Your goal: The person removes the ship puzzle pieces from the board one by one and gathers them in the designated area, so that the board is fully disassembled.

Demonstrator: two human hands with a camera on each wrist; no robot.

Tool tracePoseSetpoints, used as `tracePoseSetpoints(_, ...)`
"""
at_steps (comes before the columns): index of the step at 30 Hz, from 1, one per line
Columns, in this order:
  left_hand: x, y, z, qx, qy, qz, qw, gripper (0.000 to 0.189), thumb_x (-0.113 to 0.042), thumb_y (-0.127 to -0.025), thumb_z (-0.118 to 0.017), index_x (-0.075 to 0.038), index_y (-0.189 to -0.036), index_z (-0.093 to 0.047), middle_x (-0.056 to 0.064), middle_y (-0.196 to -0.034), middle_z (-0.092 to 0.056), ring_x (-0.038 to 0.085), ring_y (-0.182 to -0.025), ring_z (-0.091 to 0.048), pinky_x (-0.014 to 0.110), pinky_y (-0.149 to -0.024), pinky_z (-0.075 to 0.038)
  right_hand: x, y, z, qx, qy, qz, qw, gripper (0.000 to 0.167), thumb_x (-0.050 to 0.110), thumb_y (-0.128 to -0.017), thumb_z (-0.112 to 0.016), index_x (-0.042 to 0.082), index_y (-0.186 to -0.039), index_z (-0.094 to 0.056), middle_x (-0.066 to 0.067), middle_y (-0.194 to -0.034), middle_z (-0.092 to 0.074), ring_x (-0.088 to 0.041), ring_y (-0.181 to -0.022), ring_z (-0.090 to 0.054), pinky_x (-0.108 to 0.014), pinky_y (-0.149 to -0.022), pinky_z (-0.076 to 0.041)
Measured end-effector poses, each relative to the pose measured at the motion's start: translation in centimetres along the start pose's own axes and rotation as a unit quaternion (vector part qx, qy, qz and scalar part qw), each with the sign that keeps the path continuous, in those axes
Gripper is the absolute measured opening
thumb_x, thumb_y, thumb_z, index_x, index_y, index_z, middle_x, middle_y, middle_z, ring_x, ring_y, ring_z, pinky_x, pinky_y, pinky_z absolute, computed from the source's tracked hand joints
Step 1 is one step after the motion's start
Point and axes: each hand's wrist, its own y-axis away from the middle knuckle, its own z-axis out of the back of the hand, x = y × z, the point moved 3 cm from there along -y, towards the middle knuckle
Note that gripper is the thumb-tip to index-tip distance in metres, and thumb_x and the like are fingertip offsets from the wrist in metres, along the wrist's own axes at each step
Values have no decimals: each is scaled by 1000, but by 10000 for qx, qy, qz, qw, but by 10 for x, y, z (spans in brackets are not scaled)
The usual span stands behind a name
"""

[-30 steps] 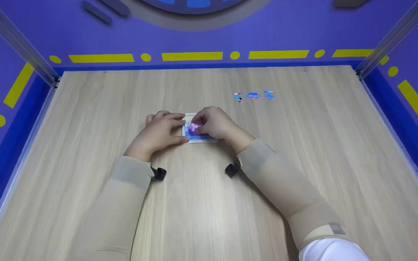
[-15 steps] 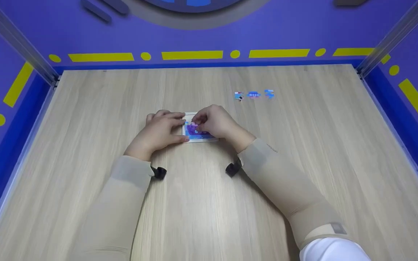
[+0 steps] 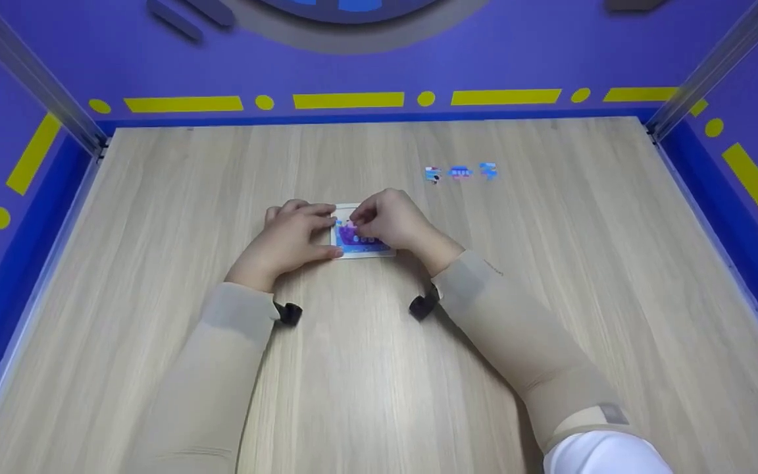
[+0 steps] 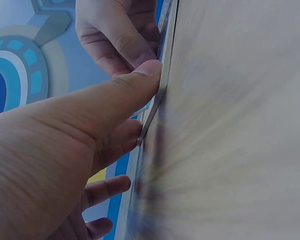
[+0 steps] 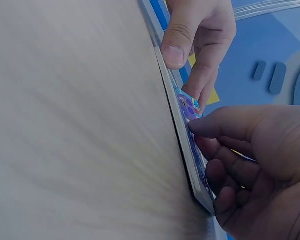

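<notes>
A small white-framed jigsaw puzzle (image 3: pixel 367 256) lies flat on the wooden table in the head view, with blue and purple picture parts in its lower half. My left hand (image 3: pixel 287 240) rests at the puzzle's left side, thumb on the near corner and fingertips at the far one, fingers fairly straight. Over the right part my right hand (image 3: pixel 397 222) pinches a pinkish-purple puzzle piece (image 3: pixel 351 224) down at the picture, thumb against index finger; its fingers hide most of this piece. The right wrist view shows those fingertips low against the puzzle's purple picture (image 5: pixel 186 104).
Three loose puzzle pieces lie in a row beyond my right hand: a left one (image 3: pixel 432 174), a middle one (image 3: pixel 460 172) and a right one (image 3: pixel 488 170). Blue walls (image 3: pixel 366 72) with yellow marks bound the table (image 3: pixel 346 368) at the back and sides.
The pinkish-purple piece has gone from raised and tilted to lying lower in the puzzle, showing more purple picture. My right hand has shifted very slightly; the left hand stays put.
</notes>
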Motion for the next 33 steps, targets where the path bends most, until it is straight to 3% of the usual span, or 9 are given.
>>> tracePoseSetpoints(13,0,0,0,24,-28,-18,10000,76,-53,-100,-84,-11,-160,-65,2,-177,-52,37,-163,-43,62,-129,-24,-2,-2,0,-60,64,194,9998,15,12,-98,-87,8,-113,-90,-4,-102,-86,-12,-90,-70,-29,-87,-58)
tracePoseSetpoints(22,0,0,0,-105,-88,-84,9999,66,-49,-104,-79,-11,-156,-69,2,-176,-54,38,-162,-45,63,-128,-26,-2,-1,0,-54,19,258,9997,15,10,-98,-86,8,-112,-90,-4,-99,-84,-11,-88,-68,-25,-82,-56)
tracePoseSetpoints(33,1,-1,-1,-86,-17,59,9999,64,-45,-103,-83,-12,-155,-70,0,-176,-55,39,-161,-44,64,-125,-25,-2,-2,-1,-111,117,438,9989,15,11,-96,-87,7,-110,-89,-4,-97,-84,-11,-88,-67,-26,-82,-54)
